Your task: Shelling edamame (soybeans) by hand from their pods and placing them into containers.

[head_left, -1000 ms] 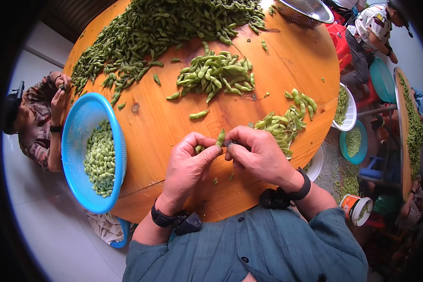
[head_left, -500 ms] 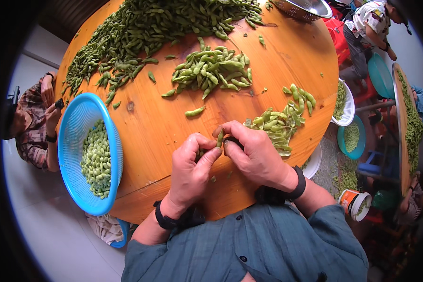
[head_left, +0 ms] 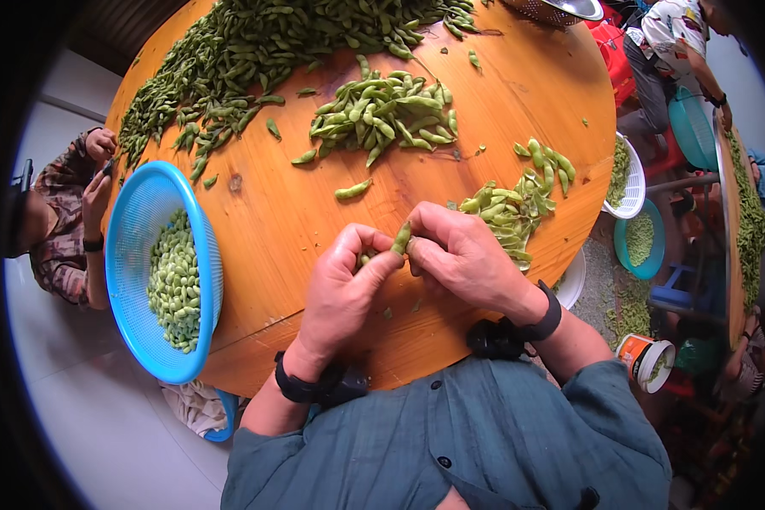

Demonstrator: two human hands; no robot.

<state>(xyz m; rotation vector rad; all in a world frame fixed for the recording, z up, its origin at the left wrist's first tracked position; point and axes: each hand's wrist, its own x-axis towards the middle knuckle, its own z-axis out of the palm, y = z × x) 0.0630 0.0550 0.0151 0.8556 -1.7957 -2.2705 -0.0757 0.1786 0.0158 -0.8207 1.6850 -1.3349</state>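
Note:
Between my two hands, over the near part of the table, is a green edamame pod [head_left: 401, 239]. My left hand [head_left: 346, 276] pinches it with thumb and forefinger, and more green shows inside its curled fingers. The fingers of my right hand [head_left: 461, 257] close on the pod's other side; their tips are partly hidden. A single pod [head_left: 353, 190] lies just beyond my hands, and a small heap of whole pods [head_left: 384, 119] is farther off. Beside my right hand lies a pile of opened, flattened shells [head_left: 508, 212]. At the left, a blue plastic basket [head_left: 206, 246] holds shelled beans [head_left: 175, 285].
A large mound of pods [head_left: 272, 51] covers the far side of the round wooden table [head_left: 263, 229]. A metal colander [head_left: 561, 8] stands at the far right edge. Another person [head_left: 64, 212] sits at the left. White and teal basins [head_left: 640, 245] and a bucket [head_left: 646, 361] stand at right.
My right hand's fingers have curled in closer around the pod, and the pod has shifted slightly right. The person at the left has lifted a hand. A person at far right reaches lower.

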